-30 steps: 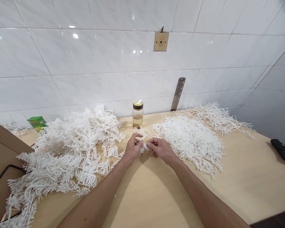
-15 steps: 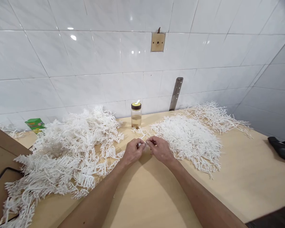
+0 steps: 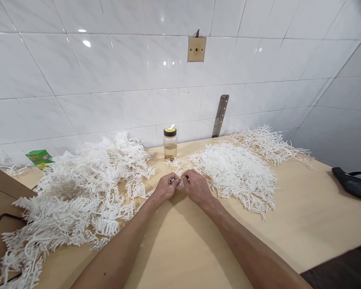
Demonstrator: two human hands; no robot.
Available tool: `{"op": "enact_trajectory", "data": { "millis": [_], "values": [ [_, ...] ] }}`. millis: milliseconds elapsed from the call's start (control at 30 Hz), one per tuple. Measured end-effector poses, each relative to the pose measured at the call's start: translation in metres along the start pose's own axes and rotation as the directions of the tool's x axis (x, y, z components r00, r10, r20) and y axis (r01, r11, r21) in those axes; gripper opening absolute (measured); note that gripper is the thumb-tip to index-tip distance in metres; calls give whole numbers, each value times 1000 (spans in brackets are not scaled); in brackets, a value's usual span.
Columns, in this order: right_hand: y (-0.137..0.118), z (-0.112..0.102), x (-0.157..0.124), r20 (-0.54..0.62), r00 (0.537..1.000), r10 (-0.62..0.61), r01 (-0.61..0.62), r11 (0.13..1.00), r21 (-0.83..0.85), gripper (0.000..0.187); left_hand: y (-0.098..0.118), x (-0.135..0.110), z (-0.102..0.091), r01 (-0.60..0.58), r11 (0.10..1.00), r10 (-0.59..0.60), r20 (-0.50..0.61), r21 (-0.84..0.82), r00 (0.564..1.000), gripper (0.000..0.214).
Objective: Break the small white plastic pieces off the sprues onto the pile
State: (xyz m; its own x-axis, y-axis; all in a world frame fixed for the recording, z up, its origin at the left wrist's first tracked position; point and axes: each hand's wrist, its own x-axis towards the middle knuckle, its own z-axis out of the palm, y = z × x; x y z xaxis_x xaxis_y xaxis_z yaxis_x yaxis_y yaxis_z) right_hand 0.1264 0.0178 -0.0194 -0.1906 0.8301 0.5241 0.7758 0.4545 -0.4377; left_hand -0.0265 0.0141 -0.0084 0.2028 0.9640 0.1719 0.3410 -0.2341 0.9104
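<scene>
Between the two heaps, just above the tabletop, my hands meet with their fingers pinched close together. My left hand (image 3: 167, 187) is closed on a thin white strand, and a small pale, shiny bit shows by its thumb. Fingertips of my right hand (image 3: 196, 186) pinch at the same strand; its ends are too small to make out. To the left spreads a large tangled heap of white branching strands (image 3: 87, 188). Right of my right hand lies a flatter pile of short white strands (image 3: 237, 172). A few loose strands (image 3: 178, 163) lie just beyond my fingers.
A clear jar (image 3: 170, 146) with a dark-rimmed yellow lid and some liquid stands behind my hands. More strands (image 3: 270, 144) lie at the back right. A metal bracket (image 3: 220, 116) leans on the tiled wall. A green packet (image 3: 39, 157) is far left, a black pouch (image 3: 353, 184) far right.
The whole view has shifted slightly. My hands stay close together, the right fingers curling a little more over the strand. The heaps and jar have kept their places.
</scene>
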Motion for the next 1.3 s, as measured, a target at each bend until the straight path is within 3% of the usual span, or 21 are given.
{"op": "enact_trajectory", "data": {
  "millis": [100,233,400,567,700,800,900,1067,1133,1200,1300],
  "values": [
    [2,1,-1,-4,1000,25,-25,1000,14,16,-1,0,0,-4,1000,4,16,-13,1000,14],
    [8,0,-2,-19,989,-145,145,989,24,19,-3,0,3,51,998,-49,-36,38,998,13],
    [13,1,-3,-102,987,-127,137,986,91,16,-2,-2,4,77,996,-72,-102,52,992,21],
    [12,-1,-3,-90,984,-156,165,981,102,17,-1,-1,5,50,995,-43,-74,91,996,23],
    [9,-1,-4,-28,984,-176,177,983,51,19,0,-1,6,91,992,-89,-21,86,996,23],
    [10,-1,-1,36,994,-103,106,990,-96,18,3,-4,7,138,989,-141,56,55,988,18],
    [15,-7,4,-23,998,50,-53,978,-204,19,5,-7,7,123,992,-123,103,2,987,19],
    [26,-23,7,-217,969,120,-137,988,-67,17,6,-8,7,77,988,-79,-5,-134,997,29],
    [25,-28,7,-239,962,134,-137,991,5,20,5,-8,7,84,979,-91,-29,-188,995,32],
    [20,-31,6,-157,980,126,-110,988,108,19,4,-8,6,83,974,-90,-23,-212,996,32],
    [9,-33,6,81,993,85,-102,964,247,22,3,-7,6,63,973,-66,-5,-222,998,31]
  ]
}}
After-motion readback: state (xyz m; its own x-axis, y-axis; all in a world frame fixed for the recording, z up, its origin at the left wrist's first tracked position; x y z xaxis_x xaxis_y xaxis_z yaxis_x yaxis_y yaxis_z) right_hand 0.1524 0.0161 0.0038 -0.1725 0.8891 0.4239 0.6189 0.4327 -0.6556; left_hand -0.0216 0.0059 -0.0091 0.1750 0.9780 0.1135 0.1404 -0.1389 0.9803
